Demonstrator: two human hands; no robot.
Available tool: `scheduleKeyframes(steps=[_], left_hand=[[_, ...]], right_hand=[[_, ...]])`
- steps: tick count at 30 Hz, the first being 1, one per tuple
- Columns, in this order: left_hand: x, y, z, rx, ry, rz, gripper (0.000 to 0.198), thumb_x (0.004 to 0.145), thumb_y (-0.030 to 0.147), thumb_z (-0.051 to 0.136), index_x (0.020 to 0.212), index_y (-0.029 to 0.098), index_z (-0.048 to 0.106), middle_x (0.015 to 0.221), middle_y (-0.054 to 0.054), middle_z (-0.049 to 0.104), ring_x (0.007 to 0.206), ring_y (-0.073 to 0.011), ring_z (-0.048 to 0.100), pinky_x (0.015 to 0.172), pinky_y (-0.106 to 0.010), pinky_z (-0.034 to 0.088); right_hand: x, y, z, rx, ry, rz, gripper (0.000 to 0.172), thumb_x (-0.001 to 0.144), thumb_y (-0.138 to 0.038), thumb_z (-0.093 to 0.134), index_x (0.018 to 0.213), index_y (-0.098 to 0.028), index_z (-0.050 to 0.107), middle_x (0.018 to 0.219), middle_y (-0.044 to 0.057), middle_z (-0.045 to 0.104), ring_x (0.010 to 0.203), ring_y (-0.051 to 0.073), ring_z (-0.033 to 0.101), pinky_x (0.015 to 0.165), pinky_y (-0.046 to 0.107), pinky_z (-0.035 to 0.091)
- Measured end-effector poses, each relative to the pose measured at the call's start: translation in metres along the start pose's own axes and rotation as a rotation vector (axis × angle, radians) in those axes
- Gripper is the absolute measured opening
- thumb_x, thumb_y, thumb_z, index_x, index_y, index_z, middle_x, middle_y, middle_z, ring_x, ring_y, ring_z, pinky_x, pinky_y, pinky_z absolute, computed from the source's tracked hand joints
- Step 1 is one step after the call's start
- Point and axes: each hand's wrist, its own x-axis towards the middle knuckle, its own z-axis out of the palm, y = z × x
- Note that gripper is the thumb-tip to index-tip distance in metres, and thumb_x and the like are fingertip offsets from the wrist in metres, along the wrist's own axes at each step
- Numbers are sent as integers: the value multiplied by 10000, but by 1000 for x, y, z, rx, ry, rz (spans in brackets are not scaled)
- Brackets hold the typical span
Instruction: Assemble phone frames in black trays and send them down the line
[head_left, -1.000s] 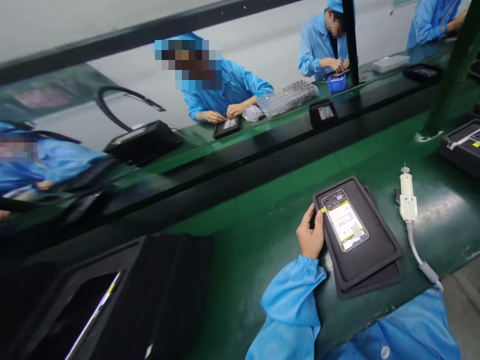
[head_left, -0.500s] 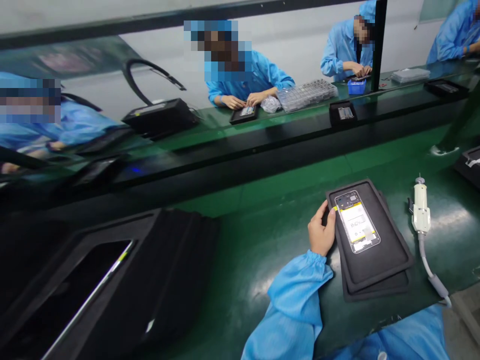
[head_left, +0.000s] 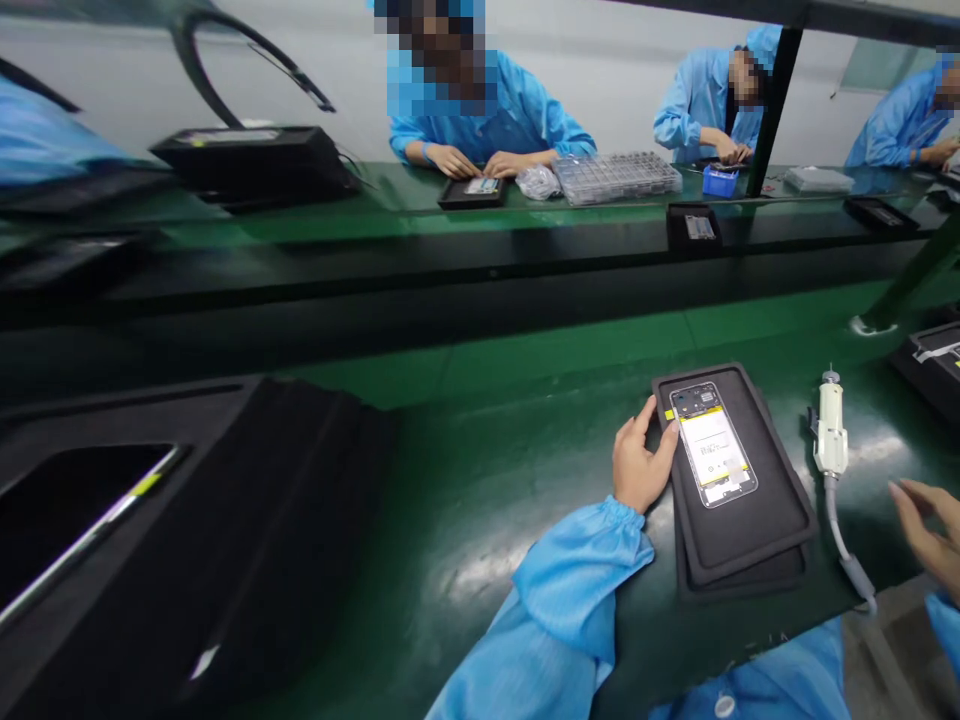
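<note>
An opened phone [head_left: 712, 444], its back off and a white and yellow battery showing, lies in a black foam tray [head_left: 765, 515] stacked on a second tray. My left hand [head_left: 641, 462] rests on the tray's left rim, fingers touching the phone's edge. At the right edge of the picture my right hand [head_left: 926, 525] hovers with fingers apart and nothing in it, close to a white dispenser tool [head_left: 831, 432] that lies on the green mat with its grey hose trailing toward me.
A large black foam tray [head_left: 225, 520] sits at the near left. A black conveyor [head_left: 450, 270] crosses the middle. Beyond it, people in blue coats work over trays [head_left: 470, 191], a clear parts tray [head_left: 615, 177] and a blue bin [head_left: 718, 181].
My right hand has come into view at the right, near the dispenser tool. The camera has turned left and levelled. My left hand stays on the tray's rim.
</note>
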Motion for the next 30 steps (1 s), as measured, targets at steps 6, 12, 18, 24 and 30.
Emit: scheduleKeyframes(steps=[6,12,18,24,30], left_hand=[[-1,1,-2,-30,-24,8,517,821,381,621,1310,228,555,1238,-94,649,1147,-296,579,1089,-512,372],[1,6,-4,-43,-50,26,463,919,364,441,1333,170,512,1261,-125,633,1137,-264,595,1094,-508,348],[1,7,-4,-27,-38,29,455,925,391,437,1313,174,531,1279,-127,620,1166,-271,573,1098,-498,344],[1,8,-4,1,-57,36,473,914,381,447,1313,140,526,1291,-145,608,1179,-274,564,1096,-495,345],[3,7,-2,-10,-50,48,456,898,364,464,1308,176,533,1266,-130,629,1155,-276,584,1081,-510,353]], right_hand=[[56,-19,37,105,-111,-148,214,938,-313,516,956,-165,669,823,46,722,630,152,666,606,251,519],[77,-94,40,247,-81,-61,156,923,-306,575,995,-194,656,832,42,708,658,165,654,650,282,537],[76,-182,67,28,-389,-57,471,931,-507,471,1170,-125,609,1200,204,589,998,338,572,774,475,519],[72,-193,69,-52,-449,-111,434,960,-330,372,1238,-42,542,1185,226,601,1084,362,554,805,452,538],[85,-163,56,161,-289,26,443,963,-272,310,1309,-61,491,817,130,673,664,231,641,592,337,543]])
